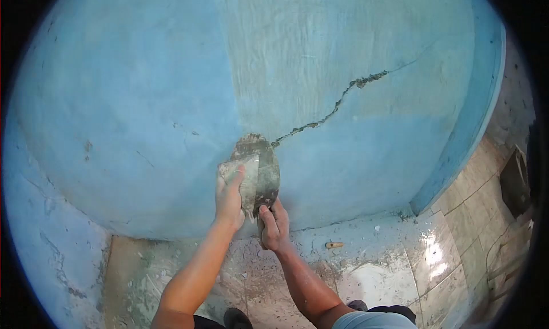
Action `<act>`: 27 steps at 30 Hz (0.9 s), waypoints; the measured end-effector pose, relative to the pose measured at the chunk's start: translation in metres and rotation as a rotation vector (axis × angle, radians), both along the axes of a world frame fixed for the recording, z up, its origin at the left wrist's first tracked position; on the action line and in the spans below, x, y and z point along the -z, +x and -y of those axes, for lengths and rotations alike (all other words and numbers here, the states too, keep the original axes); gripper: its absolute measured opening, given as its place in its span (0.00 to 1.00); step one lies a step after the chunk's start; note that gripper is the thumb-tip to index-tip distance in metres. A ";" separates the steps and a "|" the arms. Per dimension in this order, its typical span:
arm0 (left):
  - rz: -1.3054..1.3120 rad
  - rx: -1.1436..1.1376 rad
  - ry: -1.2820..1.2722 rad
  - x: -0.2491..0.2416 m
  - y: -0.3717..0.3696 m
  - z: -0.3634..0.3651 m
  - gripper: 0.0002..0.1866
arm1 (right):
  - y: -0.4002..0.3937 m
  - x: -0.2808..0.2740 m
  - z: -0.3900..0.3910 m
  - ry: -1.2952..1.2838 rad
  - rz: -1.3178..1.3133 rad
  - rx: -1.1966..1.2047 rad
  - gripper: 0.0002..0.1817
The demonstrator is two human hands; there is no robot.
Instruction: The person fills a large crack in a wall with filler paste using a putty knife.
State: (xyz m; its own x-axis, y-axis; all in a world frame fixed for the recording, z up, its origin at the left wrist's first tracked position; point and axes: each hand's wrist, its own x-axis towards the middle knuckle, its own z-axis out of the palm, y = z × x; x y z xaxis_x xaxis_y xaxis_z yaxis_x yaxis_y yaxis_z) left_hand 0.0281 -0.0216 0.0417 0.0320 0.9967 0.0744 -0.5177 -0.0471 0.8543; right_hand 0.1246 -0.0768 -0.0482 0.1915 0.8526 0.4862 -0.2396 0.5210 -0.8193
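A blue painted wall [143,100] carries a long crack [337,103] that runs from the middle up to the right. My right hand [273,223] grips the handle of a trowel [264,169], whose mortar-smeared blade is pressed against the wall at the crack's lower end. My left hand [230,200] holds a flat putty blade [243,177] smeared with grey mortar, lying against the trowel. Part of the crack looks filled with grey mortar.
A paler skimmed patch [320,49] covers the wall above the crack. The tiled floor [372,272] below is spattered with mortar and holds a small brown piece [334,245]. The wall corner [457,146] turns at the right; a dark object [514,180] lies beyond it.
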 end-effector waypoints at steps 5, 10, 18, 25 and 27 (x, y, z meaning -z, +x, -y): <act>-0.196 -0.004 0.020 0.007 0.000 0.003 0.22 | 0.012 0.010 -0.005 -0.102 0.058 -0.040 0.22; -0.093 0.097 -0.056 -0.001 0.007 0.005 0.19 | -0.003 -0.010 -0.001 0.030 0.079 0.289 0.39; -0.073 0.199 -0.193 0.013 0.005 0.003 0.19 | 0.008 -0.031 -0.008 -0.090 0.245 0.474 0.53; -0.159 0.094 0.071 0.011 -0.002 -0.010 0.21 | -0.007 0.029 -0.006 0.154 0.277 0.308 0.52; -0.164 0.067 0.133 0.030 -0.003 -0.018 0.22 | -0.008 0.067 0.001 0.104 0.309 0.258 0.48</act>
State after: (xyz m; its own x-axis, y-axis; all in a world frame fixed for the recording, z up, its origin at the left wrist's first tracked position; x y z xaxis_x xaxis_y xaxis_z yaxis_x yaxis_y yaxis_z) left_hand 0.0255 -0.0038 0.0121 0.1206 0.9737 0.1932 -0.3781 -0.1349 0.9159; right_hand 0.1167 -0.0778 -0.1149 0.2240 0.7392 0.6351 0.1589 0.6152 -0.7722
